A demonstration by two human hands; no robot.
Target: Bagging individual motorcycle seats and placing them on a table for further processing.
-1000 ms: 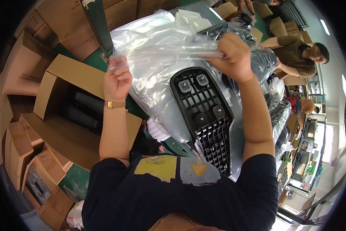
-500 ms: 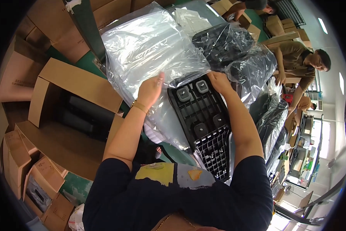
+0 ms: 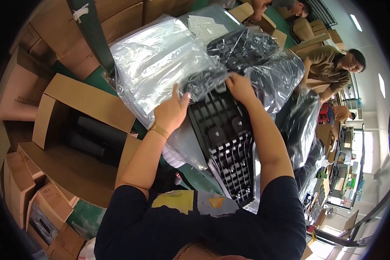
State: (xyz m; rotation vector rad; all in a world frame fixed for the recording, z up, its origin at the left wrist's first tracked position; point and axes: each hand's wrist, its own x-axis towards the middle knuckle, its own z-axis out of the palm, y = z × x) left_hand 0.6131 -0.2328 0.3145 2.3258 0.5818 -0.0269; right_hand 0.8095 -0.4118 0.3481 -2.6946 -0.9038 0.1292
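- At centre frame: black plastic grille panel (image 3: 225, 143), lattice openings at its lower end, two round bosses mid-body, lying lengthwise away from the person and tilted down toward their chest.
- Upper end of the grille sits inside the mouth of a clear plastic bag (image 3: 160, 65); lower end is bare, outside the bag.
- Left hand (image 3: 171, 113): palm flat against the bag just left of the grille's upper edge, fingers (image 3: 184, 99) spread and pressing the film, thumb up. Not clenched; touching bag, and cannot tell if it pinches the film.
- Gold bracelet (image 3: 159, 130) on the left wrist.
- Right hand (image 3: 240, 89): on the grille's top end, fingers curled over the edge, grasping grille and film together.
- Second black grille in a bag (image 3: 247, 47) lies just beyond the hands, touching the first bag.
- White paper sheets (image 3: 208, 27) under film, beyond that.
- More bagged dark parts (image 3: 301, 125) stacked to the right, near the right forearm.
- Open cardboard box (image 3: 78, 125) to the left, dark bagged items inside; more cartons (image 3: 21, 203) lower left.
- Green worktop (image 3: 97, 80) visible between box and bag.
- Another person in a brown shirt (image 3: 327, 65) sits upper right, well apart.
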